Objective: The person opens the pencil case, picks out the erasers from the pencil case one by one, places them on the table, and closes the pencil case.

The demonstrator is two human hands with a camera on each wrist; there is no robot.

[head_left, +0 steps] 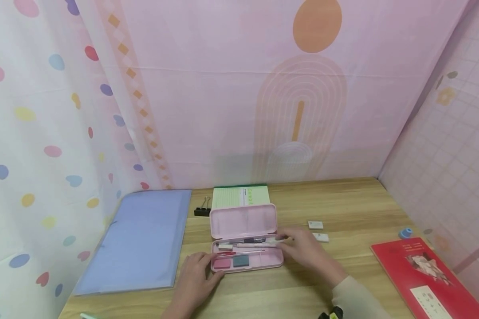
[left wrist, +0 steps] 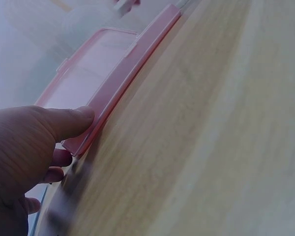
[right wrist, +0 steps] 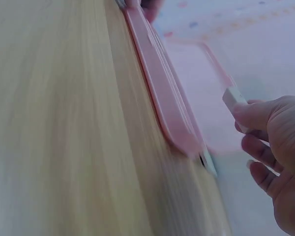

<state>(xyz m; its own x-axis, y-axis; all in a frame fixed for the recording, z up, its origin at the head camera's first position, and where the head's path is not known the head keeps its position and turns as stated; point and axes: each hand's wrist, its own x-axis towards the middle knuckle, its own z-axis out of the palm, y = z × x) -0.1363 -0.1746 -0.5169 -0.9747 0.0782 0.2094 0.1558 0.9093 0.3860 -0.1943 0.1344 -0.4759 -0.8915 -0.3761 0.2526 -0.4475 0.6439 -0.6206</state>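
pencil case (head_left: 245, 239), pink and open with its lid up, sits mid-desk (head_left: 343, 208) in the head view, between a blue folder (head_left: 139, 239) and two white erasers (head_left: 318, 230). in it lie pens, a red block and a grey block. the left hand (head_left: 195, 277) rests at the case's near left corner, thumb on its edge. the right hand (head_left: 303, 248) pinches a white pen (head_left: 269, 241) at the case's right end, the pen lying across the tray. a green notebook (head_left: 241, 196) and a black clip (head_left: 202, 210) sit behind the lid; a red book (head_left: 427, 279) lies to the far right.

left wrist view: the thumb presses the case (left wrist: 123, 78) at its front wall, the other fingers loosely curled below it, holding nothing.

right wrist view, blurred: fingers (right wrist: 255, 115) pinch the white pen's end (right wrist: 233, 98) just above the case (right wrist: 162, 93).
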